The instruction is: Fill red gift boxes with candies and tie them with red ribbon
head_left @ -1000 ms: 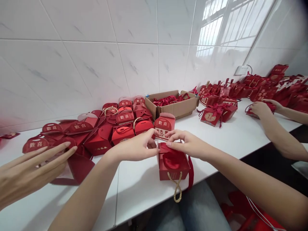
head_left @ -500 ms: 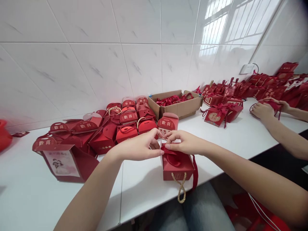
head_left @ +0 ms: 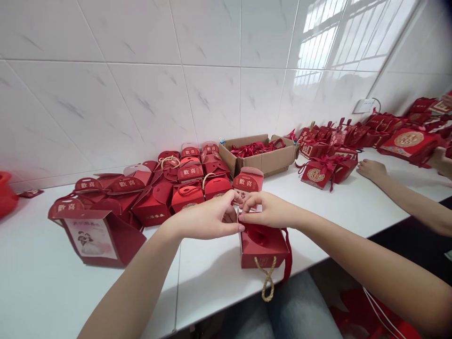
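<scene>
Head: hands (head_left: 272, 210) together over box (head_left: 273, 246)

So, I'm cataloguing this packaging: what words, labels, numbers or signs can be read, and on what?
"歡喜": on the round-topped red cardboard box before the open brown cardboard carton; also on other red cardboard flaps.
Partly hidden: the character beneath it.
Too small or blurred: lettering on the white picture panel, print on the rope-handled red cardboard box, other boxes' markings.
</scene>
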A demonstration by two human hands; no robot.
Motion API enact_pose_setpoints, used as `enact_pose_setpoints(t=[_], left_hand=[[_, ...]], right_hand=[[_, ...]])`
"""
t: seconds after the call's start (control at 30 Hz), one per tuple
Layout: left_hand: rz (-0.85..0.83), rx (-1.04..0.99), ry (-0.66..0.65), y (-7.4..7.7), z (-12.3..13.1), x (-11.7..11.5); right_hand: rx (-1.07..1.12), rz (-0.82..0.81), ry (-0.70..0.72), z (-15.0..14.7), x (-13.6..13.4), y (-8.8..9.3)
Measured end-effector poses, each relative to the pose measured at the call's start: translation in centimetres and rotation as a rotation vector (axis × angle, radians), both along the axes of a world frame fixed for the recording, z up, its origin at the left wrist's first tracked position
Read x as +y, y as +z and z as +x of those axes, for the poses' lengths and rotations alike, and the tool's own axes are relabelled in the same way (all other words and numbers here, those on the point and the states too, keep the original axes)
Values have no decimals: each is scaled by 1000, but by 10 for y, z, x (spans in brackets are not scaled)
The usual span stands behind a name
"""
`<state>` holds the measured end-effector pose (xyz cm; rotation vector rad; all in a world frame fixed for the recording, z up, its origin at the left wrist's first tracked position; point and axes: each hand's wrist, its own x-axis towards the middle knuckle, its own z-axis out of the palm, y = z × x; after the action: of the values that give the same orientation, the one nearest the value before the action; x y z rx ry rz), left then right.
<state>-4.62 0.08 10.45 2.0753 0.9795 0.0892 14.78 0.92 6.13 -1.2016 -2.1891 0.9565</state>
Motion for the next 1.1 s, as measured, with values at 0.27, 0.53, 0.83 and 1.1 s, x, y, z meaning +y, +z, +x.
enact_pose_setpoints(t=[0.27, 0.53, 0.83, 1.1], left_hand=[[22, 18, -65, -4, -3, 6], [49, 138, -80, -6, -1, 11], [-34, 59, -16, -9, 7, 10], [-60, -1, 9, -12, 7, 11]], right_hand=[[10, -156, 15, 4, 0, 2], [-7, -241, 11, 4, 2, 1], [-118, -325, 71, 11, 13, 4], [-56, -307, 99, 14, 7, 3]])
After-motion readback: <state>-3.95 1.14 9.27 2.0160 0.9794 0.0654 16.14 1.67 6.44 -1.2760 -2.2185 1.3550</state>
